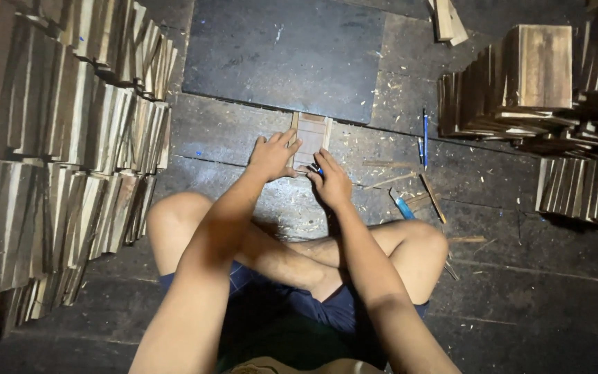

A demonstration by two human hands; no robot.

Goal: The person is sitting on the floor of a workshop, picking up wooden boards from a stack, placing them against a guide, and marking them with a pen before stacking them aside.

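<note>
A small flat wooden panel made of narrow strips lies on the dark floor in front of my crossed legs. My left hand rests on the panel's near left corner with fingers spread, pressing it down. My right hand is closed around a small blue pen-like tool whose tip meets the panel's near edge. Most of the tool is hidden inside my fist.
Tall stacks of wooden pieces stand along the left, and more stacks at the right. A dark rectangular board lies beyond the panel. A blue pen, a blue-handled tool and thin wood sticks lie to the right amid shavings.
</note>
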